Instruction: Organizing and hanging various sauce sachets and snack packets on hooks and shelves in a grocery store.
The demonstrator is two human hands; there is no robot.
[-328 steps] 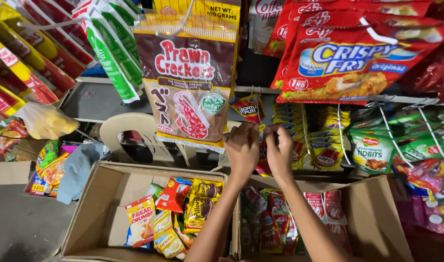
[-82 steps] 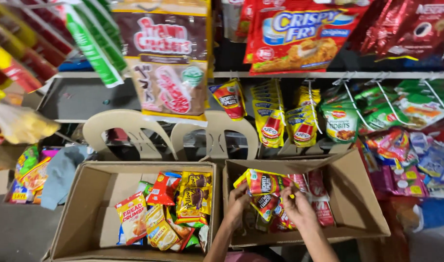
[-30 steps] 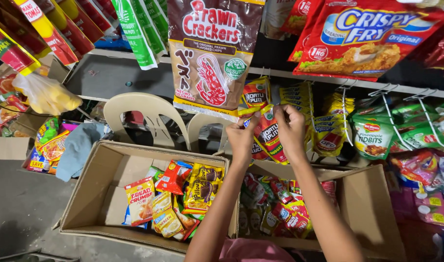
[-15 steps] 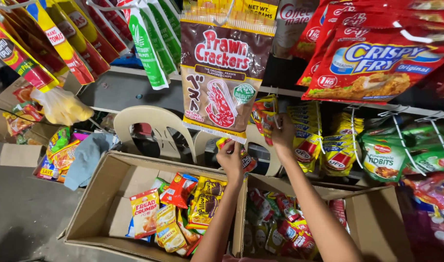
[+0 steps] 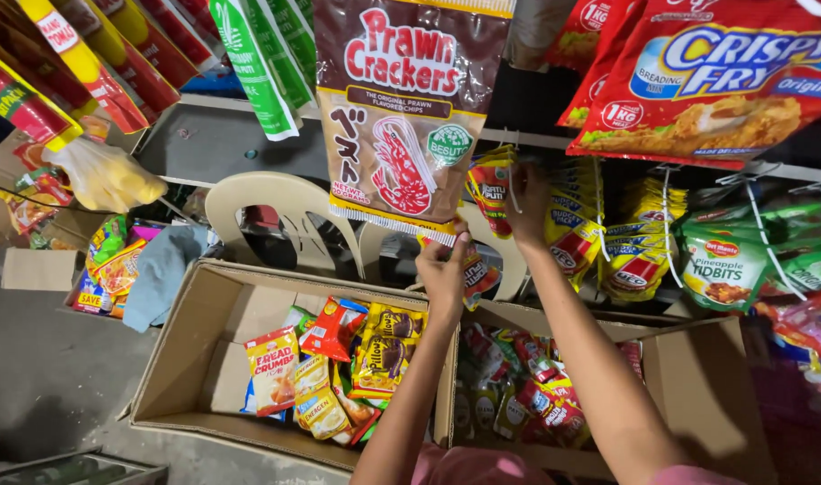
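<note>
Head view: both hands raised toward hanging strip of yellow-red sachets (image 5: pixel 489 193). Right hand (image 5: pixel 529 202) closed on strip's top, by hook under shelf edge (image 5: pixel 787 172). Left hand (image 5: pixel 443 269) lower, fingers pinched on strip's bottom sachet, just below big brown cracker bag (image 5: pixel 406 108). Strip hung between the two hands. Beneath arms, two open cardboard boxes (image 5: pixel 204 341) held mixed snack packets. Beige plastic chair (image 5: pixel 280 211) stood behind boxes.
</note>
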